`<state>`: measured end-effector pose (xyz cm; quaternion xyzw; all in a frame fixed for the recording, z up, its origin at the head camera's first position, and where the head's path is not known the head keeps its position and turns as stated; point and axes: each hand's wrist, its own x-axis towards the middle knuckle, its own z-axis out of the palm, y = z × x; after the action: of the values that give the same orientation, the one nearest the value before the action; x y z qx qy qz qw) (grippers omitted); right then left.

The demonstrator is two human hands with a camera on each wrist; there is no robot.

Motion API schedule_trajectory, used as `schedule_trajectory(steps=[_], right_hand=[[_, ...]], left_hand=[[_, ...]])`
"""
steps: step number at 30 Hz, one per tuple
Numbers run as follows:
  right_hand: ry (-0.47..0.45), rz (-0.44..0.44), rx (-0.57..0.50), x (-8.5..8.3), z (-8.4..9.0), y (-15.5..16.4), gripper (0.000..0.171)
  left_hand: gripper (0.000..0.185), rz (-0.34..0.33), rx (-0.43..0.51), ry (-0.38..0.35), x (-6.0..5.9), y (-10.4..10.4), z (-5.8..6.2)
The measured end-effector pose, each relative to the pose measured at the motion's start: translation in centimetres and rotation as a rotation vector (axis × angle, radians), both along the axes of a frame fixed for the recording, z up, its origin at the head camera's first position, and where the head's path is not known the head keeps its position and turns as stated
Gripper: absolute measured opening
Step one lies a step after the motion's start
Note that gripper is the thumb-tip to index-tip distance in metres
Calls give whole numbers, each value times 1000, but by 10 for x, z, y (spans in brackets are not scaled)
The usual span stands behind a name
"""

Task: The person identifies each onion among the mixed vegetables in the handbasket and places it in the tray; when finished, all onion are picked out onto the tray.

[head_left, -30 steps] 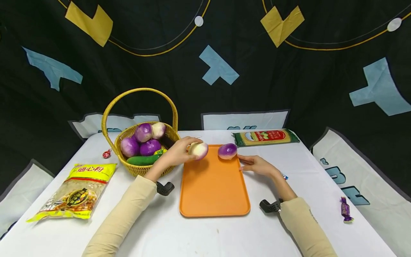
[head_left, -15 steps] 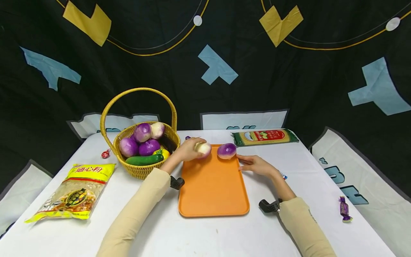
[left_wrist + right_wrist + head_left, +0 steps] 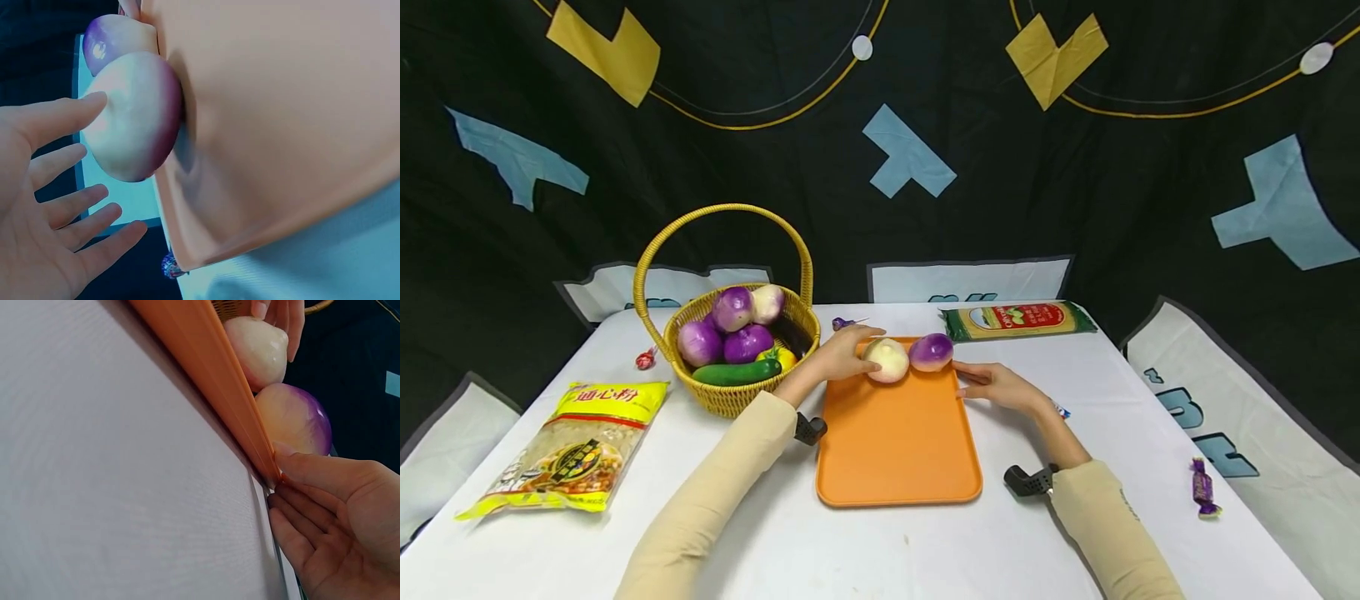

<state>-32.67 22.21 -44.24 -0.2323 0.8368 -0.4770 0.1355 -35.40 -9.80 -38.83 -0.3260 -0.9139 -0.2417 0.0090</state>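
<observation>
A white-and-purple turnip (image 3: 887,361) sits at the far end of the orange tray (image 3: 900,450). My left hand (image 3: 844,354) is beside it, fingers straight and spread; in the left wrist view the thumb (image 3: 87,109) overlaps the turnip's pale side while the other fingers stand apart from it. Right next to that turnip lies a second, purple-topped turnip (image 3: 931,352). My right hand (image 3: 1000,387) holds the tray's right edge near its far corner. The right wrist view shows its thumb (image 3: 312,470) at the rim and its fingers against the outer side.
Left of the tray stands a yellow wicker basket (image 3: 722,403) with several turnips, a cucumber (image 3: 737,373) and a yellow pepper (image 3: 780,357). A pasta bag (image 3: 576,450) lies front left, a green packet (image 3: 1021,321) back right, and wrapped candy (image 3: 1204,489) far right.
My left hand moved right over the tray with the turnip, set it beside the purple one and loosened its fingers. The turnip turned pale side forward. My right hand stayed at the tray's edge.
</observation>
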Motion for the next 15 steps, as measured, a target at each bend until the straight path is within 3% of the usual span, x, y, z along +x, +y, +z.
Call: schedule_trajectory(steps=[5,9,15], right_hand=[[-2,-3,-13,0,2,1,60],[3,-3,-14,1,4,0,60],[-9,4,-12,1,0,-1,59]], left_hand=[[56,-38,22,23,4,-1,6],[54,-47,89,54,15,-9,14],[50,-50,159,130,32,-36,36]])
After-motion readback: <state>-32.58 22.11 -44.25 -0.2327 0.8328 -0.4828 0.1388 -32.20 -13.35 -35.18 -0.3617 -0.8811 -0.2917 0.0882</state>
